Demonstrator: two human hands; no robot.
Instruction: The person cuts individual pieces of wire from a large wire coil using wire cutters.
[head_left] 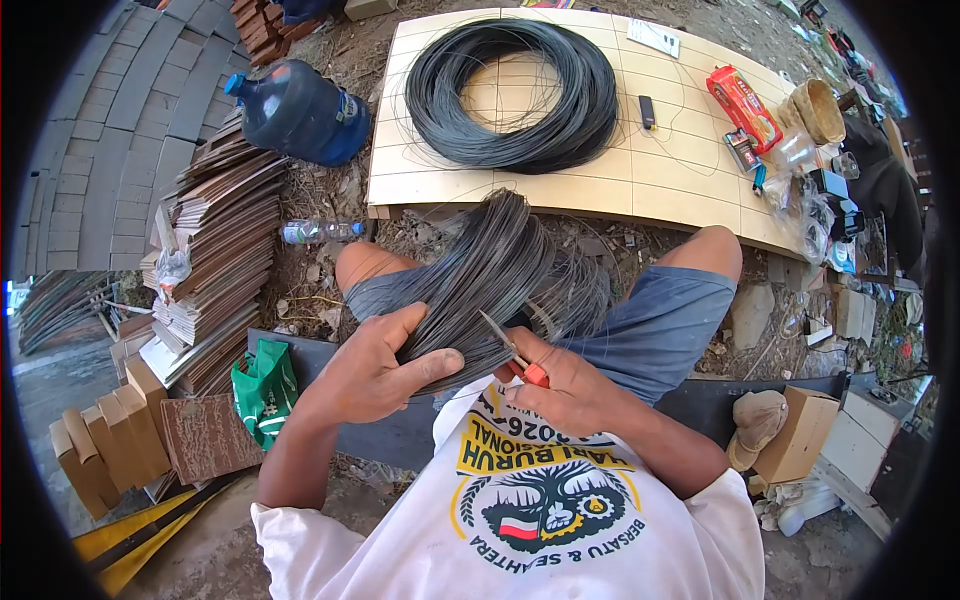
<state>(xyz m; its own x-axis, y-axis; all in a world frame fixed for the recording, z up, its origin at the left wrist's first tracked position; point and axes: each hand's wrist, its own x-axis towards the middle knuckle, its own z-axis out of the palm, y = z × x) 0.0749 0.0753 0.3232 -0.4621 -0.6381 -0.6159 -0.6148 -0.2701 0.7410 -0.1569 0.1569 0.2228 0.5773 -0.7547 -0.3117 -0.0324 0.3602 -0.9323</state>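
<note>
Wire bundle (pixel 480 290) across the lap, gripped by the left hand (pixel 385 368); right hand (pixel 568 388) closed around a red-handled pointed tool (pixel 534 374) (tip over the strands). Beyond, a large wire coil (pixel 585 95) rests on a pale, grid-lined board (pixel 690 150).

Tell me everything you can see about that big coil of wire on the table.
The wire coil is a thick, roughly round ring of many thin, dark grey strands, metallic-looking, with a slight sheen. It lies flat near the far edge of the pale, grid-lined tabletop, which shows through its open centre. Stray strands cross that centre and stick out around the rim. Neither hand touches it. I can't tell whether anything ties it.
</note>
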